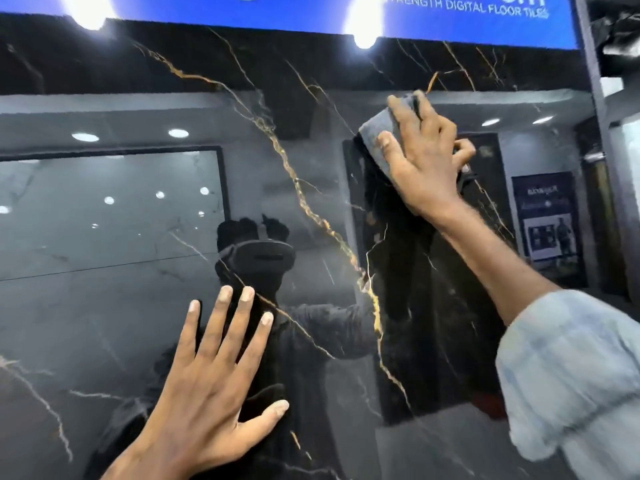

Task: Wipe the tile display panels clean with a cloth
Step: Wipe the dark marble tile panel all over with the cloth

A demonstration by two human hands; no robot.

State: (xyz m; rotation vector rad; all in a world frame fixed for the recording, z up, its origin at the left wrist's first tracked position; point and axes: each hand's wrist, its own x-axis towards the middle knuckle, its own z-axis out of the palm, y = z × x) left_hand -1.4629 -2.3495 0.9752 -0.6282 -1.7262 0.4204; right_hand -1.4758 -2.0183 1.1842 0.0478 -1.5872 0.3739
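A glossy black tile panel point(138, 323) with gold and white veins fills the view and mirrors the room. My right hand point(424, 161) presses a folded grey cloth point(375, 136) against the panel's upper right part, with fingers spread over the cloth and the little finger curled at its right side. My left hand point(214, 368) lies flat on the panel lower down, at centre left, fingers straight and spread, holding nothing. A pale blue sleeve point(571, 375) covers my right forearm.
A blue sign strip point(485, 19) with white lettering runs along the top of the panel. A dark metal frame post point(595, 81) borders the panel on the right. Ceiling lights and my own figure show as reflections in the tile.
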